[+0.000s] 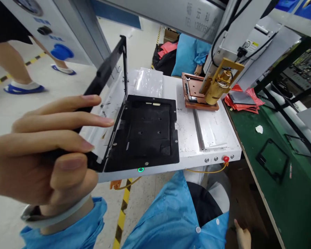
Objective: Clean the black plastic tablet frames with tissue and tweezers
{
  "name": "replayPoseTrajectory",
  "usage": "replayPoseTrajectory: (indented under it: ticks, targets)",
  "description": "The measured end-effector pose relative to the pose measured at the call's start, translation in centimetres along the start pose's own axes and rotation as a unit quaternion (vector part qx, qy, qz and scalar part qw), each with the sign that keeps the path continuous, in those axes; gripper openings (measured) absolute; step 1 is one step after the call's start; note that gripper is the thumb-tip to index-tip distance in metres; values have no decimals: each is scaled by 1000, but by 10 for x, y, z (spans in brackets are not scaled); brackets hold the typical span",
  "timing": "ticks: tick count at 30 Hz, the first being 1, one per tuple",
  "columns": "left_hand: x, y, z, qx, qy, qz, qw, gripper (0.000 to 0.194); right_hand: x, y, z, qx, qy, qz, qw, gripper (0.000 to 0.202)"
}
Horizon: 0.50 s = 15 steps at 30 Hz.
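Note:
My left hand (pixel 46 148), large and close to the camera, is closed on the side of a raised black frame lid (pixel 110 64), with the fingers partly hiding it. The lid stands tilted up along the left edge of a flat black fixture (pixel 147 131), which has a shallow rectangular recess and small round studs on its rim. Low at the right edge of my lap, my right hand (pixel 243 237) is partly cut off by the picture's edge. Its thumb stands apart and nothing shows in it.
The white machine bed (pixel 186 138) also carries a copper-coloured fixture (pixel 200 91) under a brass press head (pixel 217 88). Buttons line its front. On the green bench (pixel 280 193) lie a thin black frame (pixel 272 160) and red sheets (pixel 245 100). Other people stand nearby.

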<state>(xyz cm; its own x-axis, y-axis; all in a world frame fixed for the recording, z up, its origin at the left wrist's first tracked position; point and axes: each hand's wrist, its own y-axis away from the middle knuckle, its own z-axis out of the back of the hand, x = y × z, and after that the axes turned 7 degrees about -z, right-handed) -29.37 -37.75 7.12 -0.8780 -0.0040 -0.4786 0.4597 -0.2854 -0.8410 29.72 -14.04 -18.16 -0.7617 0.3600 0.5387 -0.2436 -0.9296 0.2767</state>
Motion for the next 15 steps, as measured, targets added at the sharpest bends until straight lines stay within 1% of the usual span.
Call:
replayPoseTrajectory:
  ticks: [1, 2, 3, 5, 7, 9, 12, 15]
  targets:
    - [-6, -4, -3, -20, 24, -48, 998, 36, -11, -6, -1, 7, 6, -19, 1000, 108]
    - [-11, -8, -5, -20, 46, -86, 995, 31, -20, -9, -4, 19, 10, -31, 999, 116]
    - [-14, -10, -8, 5, 59, -109, 992, 28, -27, -10, -8, 34, 9, -35, 999, 121]
    - [-19, -12, -14, 90, 62, -135, 985, 22, -35, -6, -18, 72, -4, -24, 997, 123]
    - [-22, -9, -24, 169, 46, -174, 969, 14, -36, -1, -31, 103, -27, 4, 994, 114]
    - [-21, -1, -37, 222, 31, -226, 948, 13, -32, 1, -42, 113, -48, 29, 992, 100]
    - [-10, 13, -59, 249, 1, -286, 925, 16, -26, -7, -55, 92, -69, 36, 993, 84]
    - [12, 31, -74, 251, -17, -342, 905, 20, -32, -13, -64, 68, -82, -13, 994, 79]
